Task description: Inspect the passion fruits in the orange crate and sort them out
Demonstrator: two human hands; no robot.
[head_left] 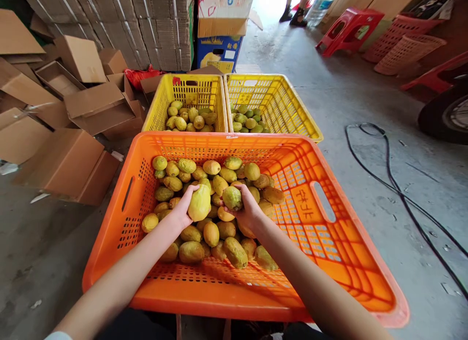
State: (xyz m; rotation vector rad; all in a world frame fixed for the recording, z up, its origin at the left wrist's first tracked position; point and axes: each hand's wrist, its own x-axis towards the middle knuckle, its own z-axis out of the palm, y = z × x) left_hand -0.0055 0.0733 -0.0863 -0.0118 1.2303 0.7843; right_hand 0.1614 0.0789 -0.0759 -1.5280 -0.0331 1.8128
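My left hand is closed around a large, bumpy yellow oval fruit. Close beside it, my right hand grips a smaller, rounder green fruit. Both are held above a heap of yellow-green oval fruit in a wide orange plastic crate. The exact kind of fruit is unclear. Behind that stand two yellow crates: the left one has mostly yellowish fruit in it, while greener fruit lies in the right one.
Empty cardboard boxes lie jumbled at left, before stacked flat cardboard. A black cable loops across the floor at right, near a wheel. A red stool and a person's feet appear farther back.
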